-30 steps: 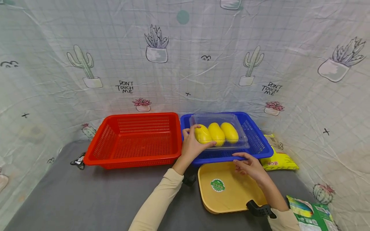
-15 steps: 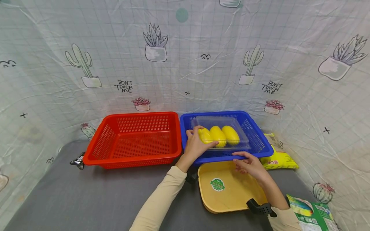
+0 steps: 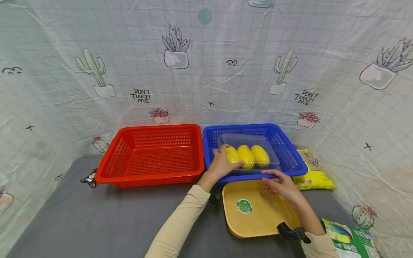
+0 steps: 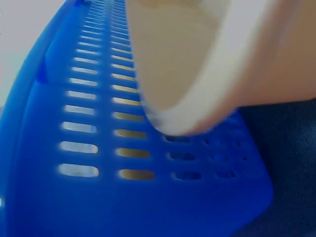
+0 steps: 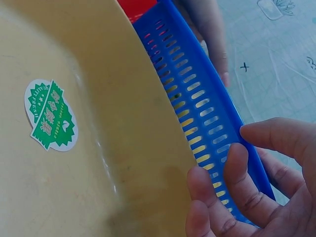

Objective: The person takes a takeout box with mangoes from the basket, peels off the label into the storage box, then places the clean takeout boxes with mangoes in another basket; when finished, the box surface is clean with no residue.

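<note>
My left hand point(image 3: 221, 165) grips the left front of a clear plastic box point(image 3: 272, 154), its thumb along the front side. Three yellow, mango-like fruits point(image 3: 246, 157) lie in the box, which sits inside the blue plastic basket point(image 3: 292, 163). My right hand point(image 3: 284, 186) holds the basket's front rim. In the right wrist view, fingers point(image 5: 247, 192) lie on both sides of that rim. The left wrist view has the basket's slotted wall point(image 4: 103, 197) and a blurred part of the hand; the box cannot be made out there.
A red basket point(image 3: 151, 179) stands directly left of the blue one. A yellow tray point(image 3: 258, 222) with a green sticker sits in front, beneath my right hand. A yellow packet point(image 3: 314, 179), a green packet point(image 3: 351, 238) and a small black-and-silver wrapper point(image 3: 90, 178) lie around.
The clear box with the yellow fruits has moved down and slightly right, deeper into the blue basket, with my left hand on it. My right hand stays at the front rim.
</note>
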Tool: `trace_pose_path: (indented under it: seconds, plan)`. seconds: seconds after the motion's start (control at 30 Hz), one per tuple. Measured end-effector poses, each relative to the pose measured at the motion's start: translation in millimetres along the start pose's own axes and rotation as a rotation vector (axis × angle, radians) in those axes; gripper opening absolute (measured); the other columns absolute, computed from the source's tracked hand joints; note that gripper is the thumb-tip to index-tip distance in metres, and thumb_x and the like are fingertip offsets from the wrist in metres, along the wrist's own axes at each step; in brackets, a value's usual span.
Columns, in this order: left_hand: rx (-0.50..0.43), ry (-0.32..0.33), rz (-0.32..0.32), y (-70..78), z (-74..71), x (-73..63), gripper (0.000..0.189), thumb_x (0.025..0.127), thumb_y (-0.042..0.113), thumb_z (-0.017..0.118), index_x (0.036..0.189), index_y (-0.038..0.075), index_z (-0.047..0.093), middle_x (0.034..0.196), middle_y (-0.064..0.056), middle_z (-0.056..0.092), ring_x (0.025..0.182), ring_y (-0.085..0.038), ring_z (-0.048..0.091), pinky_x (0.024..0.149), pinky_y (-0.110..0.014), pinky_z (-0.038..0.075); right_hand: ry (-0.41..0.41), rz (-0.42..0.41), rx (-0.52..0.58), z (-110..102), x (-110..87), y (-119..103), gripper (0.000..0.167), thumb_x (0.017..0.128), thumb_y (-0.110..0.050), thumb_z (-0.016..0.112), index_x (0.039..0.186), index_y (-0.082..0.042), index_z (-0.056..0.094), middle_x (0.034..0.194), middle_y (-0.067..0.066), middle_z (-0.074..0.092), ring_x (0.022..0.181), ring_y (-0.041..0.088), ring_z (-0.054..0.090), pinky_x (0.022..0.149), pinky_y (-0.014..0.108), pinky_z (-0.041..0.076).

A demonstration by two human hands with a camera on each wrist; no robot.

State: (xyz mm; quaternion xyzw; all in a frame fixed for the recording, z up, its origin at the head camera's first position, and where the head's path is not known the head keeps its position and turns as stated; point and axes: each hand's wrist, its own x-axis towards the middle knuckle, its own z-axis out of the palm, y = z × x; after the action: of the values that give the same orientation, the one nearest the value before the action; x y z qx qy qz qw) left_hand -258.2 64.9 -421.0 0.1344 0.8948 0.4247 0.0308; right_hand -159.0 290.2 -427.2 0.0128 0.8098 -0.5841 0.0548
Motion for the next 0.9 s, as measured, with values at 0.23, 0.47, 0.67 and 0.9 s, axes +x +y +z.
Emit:
trace_pose_path:
  seconds: [0.23,0.47,0.67,0.9]
  plan:
    - [0.004,-0.161,-0.048,-1.7,-4.3,0.3,0.082,0.085,0.044,0.072,0.145,0.007,0.029,0.134,-0.028,0.043,0.115,-0.039,0.053,0.097,-0.053,0.048,-0.013,-0.006,0.022,0,0.3,2,0.047,0.096,-0.019,0.064,0.134,0.005,0.050,0.085,0.000,0.069,0.082,0.029,0.070,0.074,0.038,0.058]
    - [0.029,-0.208,-0.056,-1.8,-7.7,-2.0,0.080,0.088,0.039,0.069,0.147,0.005,0.027,0.138,-0.026,0.041,0.124,-0.038,0.048,0.103,-0.052,0.043,-0.028,-0.011,0.019,1,2.2,2,0.047,0.096,-0.019,0.063,0.134,0.005,0.050,0.084,-0.001,0.068,0.082,0.026,0.070,0.074,0.037,0.058]
    - [0.059,-0.167,0.003,-0.3,-5.7,-8.4,0.078,0.089,0.035,0.069,0.147,0.002,0.028,0.140,-0.026,0.036,0.111,-0.035,0.055,0.097,-0.047,0.049,-0.079,0.005,-0.002,0,0.1,-4,0.052,0.098,-0.019,0.059,0.141,0.005,0.043,0.090,0.009,0.068,0.082,0.026,0.066,0.073,0.033,0.057]
    - [0.043,-0.079,0.096,-1.9,-11.0,-18.2,0.065,0.092,0.031,0.066,0.143,0.004,0.039,0.144,-0.021,0.039,0.120,-0.034,0.054,0.099,-0.047,0.048,-0.056,-0.076,0.012,-1,-10.9,-15,0.049,0.099,-0.020,0.057,0.137,0.009,0.046,0.089,0.003,0.069,0.082,0.022,0.067,0.073,0.030,0.057]
